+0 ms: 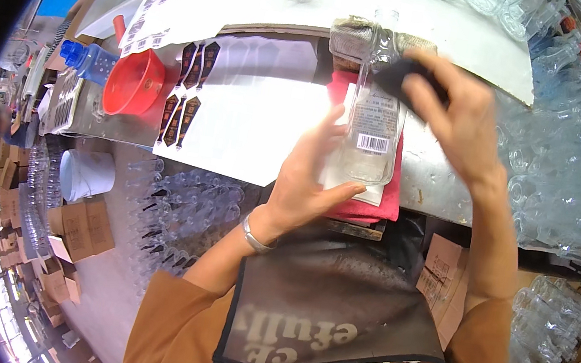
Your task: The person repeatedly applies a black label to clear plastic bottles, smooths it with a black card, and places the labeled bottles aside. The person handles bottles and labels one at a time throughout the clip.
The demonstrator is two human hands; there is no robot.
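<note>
A clear glass bottle (371,162) with a printed label and a barcode lies on its back, neck pointing away from me. Under it are white sheets and a red cloth (390,196), and its neck rests on a rolled, worn cloth (349,40). My left hand (304,172) is beside the bottle's lower left, its fingers stretched out and slightly blurred, the thumb near the base. Over the bottle's shoulder, my right hand (459,105) grips a dark, flat pad (405,81), which partly covers the upper label; whether it touches the glass I cannot tell.
Left of the bottle, a white sheet (248,111) carries several dark tie-shaped labels (197,66). Beyond these stand a red plastic basin (134,83) and a blue-capped container (90,63). Glass bottles (571,163) crowd the right side. Below the table are more bottles (193,204) and a white bucket (86,176).
</note>
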